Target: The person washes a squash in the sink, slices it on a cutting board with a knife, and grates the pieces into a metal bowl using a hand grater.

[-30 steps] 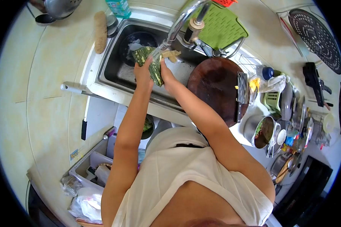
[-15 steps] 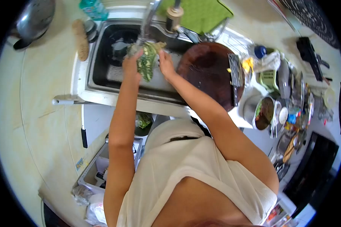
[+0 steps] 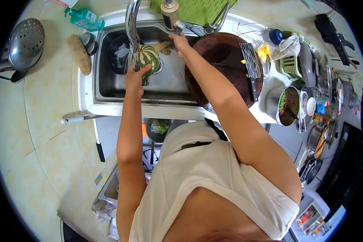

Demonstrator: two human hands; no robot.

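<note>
A green squash with pale stripes (image 3: 147, 59) is in my left hand (image 3: 134, 80), whose fingers and thumb are round its lower side. The curved chrome spout (image 3: 132, 24) stands over it, with water streaming down beside it. My right hand (image 3: 180, 45) is away from the squash, at the base of the tap body (image 3: 170, 16). Its fingers are partly hidden, and whether they grip the tap I cannot tell. Below the squash is the steel sink (image 3: 169, 85), with a dark round bowl (image 3: 116, 52) in its left side. Yellowish-brown pieces (image 3: 162, 47) lie behind the squash.
A round dark-brown board (image 3: 213, 68) covers the sink's right part, with a slotted-blade knife (image 3: 251, 64) on it. A metal pot (image 3: 275, 105) stands to the right. A tan loofah-like roll (image 3: 80, 54), green bottle (image 3: 86, 20) and perforated ladle (image 3: 27, 44) are at left.
My right hand has left the squash and moved up to the tap. The left hand keeps the squash, now more upright under the spout. The view has shifted slightly.
</note>
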